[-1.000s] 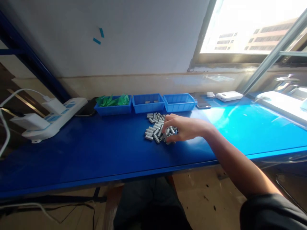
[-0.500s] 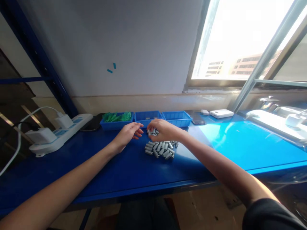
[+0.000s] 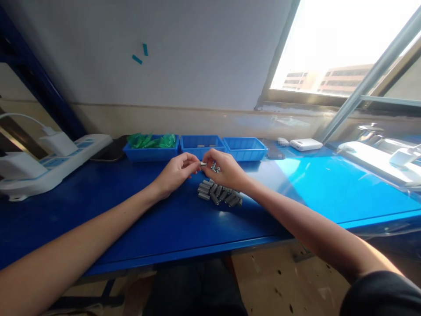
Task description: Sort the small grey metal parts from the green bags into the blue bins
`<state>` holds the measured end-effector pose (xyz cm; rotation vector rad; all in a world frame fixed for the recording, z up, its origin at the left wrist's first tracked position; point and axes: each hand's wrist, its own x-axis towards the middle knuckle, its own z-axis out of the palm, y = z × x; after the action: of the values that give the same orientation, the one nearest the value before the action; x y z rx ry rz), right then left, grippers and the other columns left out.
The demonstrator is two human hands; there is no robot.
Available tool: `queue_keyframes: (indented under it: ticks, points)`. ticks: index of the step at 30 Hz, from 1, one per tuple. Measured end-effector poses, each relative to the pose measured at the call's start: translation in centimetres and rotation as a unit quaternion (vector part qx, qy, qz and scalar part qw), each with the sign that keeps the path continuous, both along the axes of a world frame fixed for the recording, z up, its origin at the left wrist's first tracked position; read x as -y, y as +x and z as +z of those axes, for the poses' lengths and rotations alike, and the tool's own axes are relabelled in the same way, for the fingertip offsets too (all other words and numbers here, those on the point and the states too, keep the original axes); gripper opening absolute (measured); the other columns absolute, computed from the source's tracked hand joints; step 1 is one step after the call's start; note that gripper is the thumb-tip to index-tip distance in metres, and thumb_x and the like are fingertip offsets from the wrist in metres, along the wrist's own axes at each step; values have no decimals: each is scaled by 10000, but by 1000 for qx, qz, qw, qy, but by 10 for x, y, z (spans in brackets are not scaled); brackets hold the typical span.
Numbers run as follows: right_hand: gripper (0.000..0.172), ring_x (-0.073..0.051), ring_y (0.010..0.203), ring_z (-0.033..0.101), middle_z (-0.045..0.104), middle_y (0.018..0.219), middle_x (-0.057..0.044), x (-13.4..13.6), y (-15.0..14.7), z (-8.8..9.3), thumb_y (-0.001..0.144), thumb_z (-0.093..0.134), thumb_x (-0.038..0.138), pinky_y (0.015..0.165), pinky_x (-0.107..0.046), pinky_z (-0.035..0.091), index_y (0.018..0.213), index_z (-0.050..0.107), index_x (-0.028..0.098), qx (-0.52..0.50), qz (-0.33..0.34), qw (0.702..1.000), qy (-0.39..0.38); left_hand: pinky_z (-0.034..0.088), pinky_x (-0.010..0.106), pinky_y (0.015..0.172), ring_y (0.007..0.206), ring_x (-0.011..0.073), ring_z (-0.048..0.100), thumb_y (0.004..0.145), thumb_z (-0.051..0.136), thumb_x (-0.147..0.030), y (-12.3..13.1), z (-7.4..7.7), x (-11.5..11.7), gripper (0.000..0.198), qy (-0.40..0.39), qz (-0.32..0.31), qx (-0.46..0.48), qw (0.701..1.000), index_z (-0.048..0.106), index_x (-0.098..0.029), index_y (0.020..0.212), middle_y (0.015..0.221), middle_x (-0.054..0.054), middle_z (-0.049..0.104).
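Observation:
Between the fingertips of my left hand (image 3: 177,172) and my right hand (image 3: 225,169) is a small metal cylinder (image 3: 204,164). Both hands are closed in a pinch on it, their fingertips almost meeting in front of the middle blue bin (image 3: 189,142). Just below my right hand, a pile of grey metal cylinders (image 3: 215,193) lies on the blue table (image 3: 158,228). Smaller shiny metal pieces (image 3: 215,167) show behind the right fingers, partly hidden by that hand.
The left bin (image 3: 148,154) holds green plastic bags (image 3: 151,141). On the right stands another blue bin (image 3: 245,154). Power strips (image 3: 66,164) with plugged-in chargers sit at both sides. A dark phone (image 3: 112,149) and a white box-shaped device (image 3: 305,144) rest near the wall.
My right hand has come up from the metal pieces, and my hands have drawn together around one small cylinder. The camera view has tilted downward and nearer the table.

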<state>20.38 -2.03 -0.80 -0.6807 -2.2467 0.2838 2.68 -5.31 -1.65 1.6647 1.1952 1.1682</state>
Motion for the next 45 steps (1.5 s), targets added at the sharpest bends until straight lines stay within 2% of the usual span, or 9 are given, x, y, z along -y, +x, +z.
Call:
queue_keyframes:
  ticks: [6,11,15,18,22,25,31,38,45]
  points:
    - [142,-143,747,572,631,831,-32,3,2,-3,828,537,202,697,-259,443,959,588,184,-7,4,999,41,348,243,544,529,98,416,854,512,-538,-3,-1,2,375,12,-16,-16,1000,540,-166,813,647,-15,558]
    - [120,-161,737,580,625,765,-35,11,6,8,874,530,288,703,-284,437,870,601,192,-8,-17,996,91,332,250,517,512,111,404,902,389,-553,-3,-1,2,466,20,-39,-45,998,556,-161,714,576,-2,521]
    - [202,-160,693,557,609,733,-27,10,13,38,912,456,363,703,-304,442,896,586,210,-149,-133,970,138,370,258,544,564,127,458,870,446,-528,-3,2,5,399,51,-63,-149,986,616,-171,928,709,16,596]
    - [257,-178,739,559,615,751,-33,-14,16,49,931,411,382,749,-324,440,1011,577,202,-195,-213,946,150,402,266,593,625,137,490,792,574,-482,-4,5,8,335,100,-106,-282,948,641,-188,936,846,39,620]
    - [250,-222,813,563,650,795,-53,-51,16,30,859,529,336,797,-357,425,1034,603,172,-40,-218,969,106,424,279,657,675,159,532,838,516,-413,-7,7,9,264,120,-108,-327,931,640,-192,911,853,49,624]
    - [212,-231,852,554,666,835,-67,-54,17,11,858,538,302,821,-361,415,990,639,170,42,-193,976,89,422,285,676,694,176,555,863,486,-398,-12,9,8,260,111,-94,-322,935,630,-190,923,826,45,638]
    - [207,-247,902,543,661,864,-75,-36,18,0,866,538,326,868,-393,408,949,666,186,21,-200,976,79,420,278,698,730,177,557,828,535,-441,-22,18,10,268,69,-116,-347,928,624,-201,911,893,41,637]
    - [282,-277,992,537,644,1006,-118,-43,23,-5,890,511,345,879,-419,417,1066,643,168,-18,-272,958,91,417,265,642,687,149,520,780,585,-369,-27,22,10,245,46,-164,-347,922,653,-197,940,899,39,573]
    - [380,-301,1126,531,626,1176,-123,-53,26,-13,875,546,454,987,-459,363,1122,643,181,98,-228,962,111,423,260,650,713,141,529,831,554,-454,-29,24,10,284,29,-174,-360,916,641,-196,910,948,37,569]
